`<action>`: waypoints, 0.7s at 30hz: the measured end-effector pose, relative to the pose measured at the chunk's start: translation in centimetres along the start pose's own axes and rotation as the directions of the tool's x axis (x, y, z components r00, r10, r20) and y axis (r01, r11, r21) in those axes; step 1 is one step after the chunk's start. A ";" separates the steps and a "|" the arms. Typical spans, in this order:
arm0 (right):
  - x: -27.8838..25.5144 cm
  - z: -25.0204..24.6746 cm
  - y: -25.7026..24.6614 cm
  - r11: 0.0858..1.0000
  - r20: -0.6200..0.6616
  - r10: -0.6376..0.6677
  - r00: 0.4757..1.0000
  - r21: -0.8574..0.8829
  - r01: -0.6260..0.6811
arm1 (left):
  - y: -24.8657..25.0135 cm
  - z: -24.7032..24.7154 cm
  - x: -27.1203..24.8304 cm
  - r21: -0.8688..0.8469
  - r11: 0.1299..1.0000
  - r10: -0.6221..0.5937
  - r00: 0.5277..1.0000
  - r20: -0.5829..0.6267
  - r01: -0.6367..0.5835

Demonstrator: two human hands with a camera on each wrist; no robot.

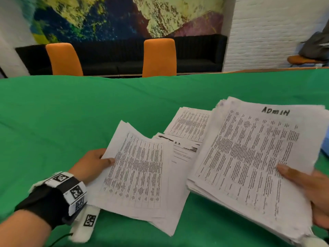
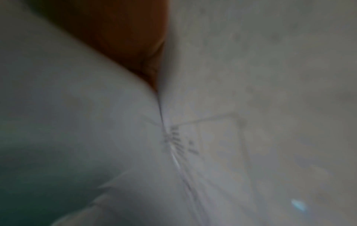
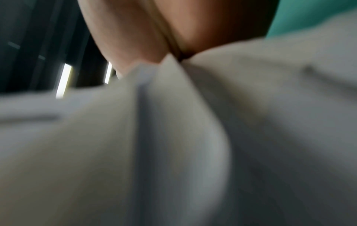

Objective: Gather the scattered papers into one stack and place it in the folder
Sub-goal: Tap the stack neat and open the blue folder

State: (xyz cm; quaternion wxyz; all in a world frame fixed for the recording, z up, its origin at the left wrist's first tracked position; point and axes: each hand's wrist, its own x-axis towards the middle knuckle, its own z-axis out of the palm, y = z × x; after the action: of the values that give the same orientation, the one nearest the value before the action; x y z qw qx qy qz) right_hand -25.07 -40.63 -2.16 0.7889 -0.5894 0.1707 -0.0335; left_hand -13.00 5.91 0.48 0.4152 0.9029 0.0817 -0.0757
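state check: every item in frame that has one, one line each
ADMIN stack: lifted, held by right hand.
Smaller sheaf: pinched at its edge by left hand.
H.R. sheet: flat on green cloth, partly covered.
Far printed sheet: flat, partly covered.

Two hands (image 1: 92, 163), four paper piles (image 1: 249, 157), two chairs (image 1: 159, 57)

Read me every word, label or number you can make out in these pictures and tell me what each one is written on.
"ADMIN": handwritten on the top sheet of the thick stack that the right hand holds.
"H.R": handwritten on the sheet lying on the green cloth.
Printed tables on the papers in the left hand and on the far sheet: too small to read.
Wristband squares: patterns, no words.
Both wrist views: too blurred to read.
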 end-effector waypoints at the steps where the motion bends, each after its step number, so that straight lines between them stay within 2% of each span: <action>1: -0.8 -0.2 -1.0 0.998 0.070 -0.004 0.998 0.070 0.000 | -0.1 -0.6 0.0 -0.036 0.999 -0.018 1.000 0.002 0.018; 2: -1.3 0.0 -1.9 1.000 0.113 0.018 0.993 0.013 -0.020 | -0.2 -1.1 0.0 -0.076 0.996 -0.039 0.999 0.008 0.039; 4: -0.3 0.2 -2.4 0.999 0.030 0.039 0.999 0.003 -0.039 | -0.1 -1.9 0.3 -0.153 0.985 -0.077 0.997 0.030 0.081; 5: -0.6 0.4 -2.0 0.999 0.039 0.047 0.998 -0.006 -0.047 | 0.1 -2.0 0.4 -0.172 0.981 -0.083 0.995 0.050 0.090; 7: 0.0 -0.3 -1.7 0.997 0.037 0.072 0.997 -0.023 -0.072 | 0.9 -1.6 0.5 -0.151 0.984 -0.076 0.993 0.095 0.090; 8: -0.1 -0.2 -1.6 0.996 -0.005 0.085 0.996 -0.024 -0.085 | 1.3 -1.1 0.6 -0.126 0.989 -0.068 0.991 0.116 0.082; 11: 0.2 -0.7 -0.3 0.996 -0.048 0.083 0.995 -0.010 -0.083 | 3.1 1.4 0.7 0.024 0.999 -0.027 0.984 0.177 0.023; 14: 0.2 -0.8 1.0 0.994 -0.097 0.103 0.990 -0.039 -0.107 | 3.9 4.6 2.0 0.324 0.938 0.065 0.981 0.184 -0.123; 16: 0.4 -0.9 1.5 0.992 -0.090 0.097 0.991 -0.066 -0.103 | 4.2 6.2 2.7 0.420 0.898 0.063 0.984 0.164 -0.128; 21: 1.0 -0.9 2.2 0.987 -0.072 0.068 0.995 -0.141 -0.077 | 4.4 7.6 4.0 0.540 0.837 0.018 0.989 0.145 -0.094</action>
State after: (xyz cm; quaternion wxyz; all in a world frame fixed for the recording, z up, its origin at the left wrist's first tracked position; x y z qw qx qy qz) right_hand -24.77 -41.06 -4.66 0.7388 -0.6368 0.2202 -0.0119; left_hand -8.74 -2.38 -1.96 0.1479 0.9785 0.0023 -0.1439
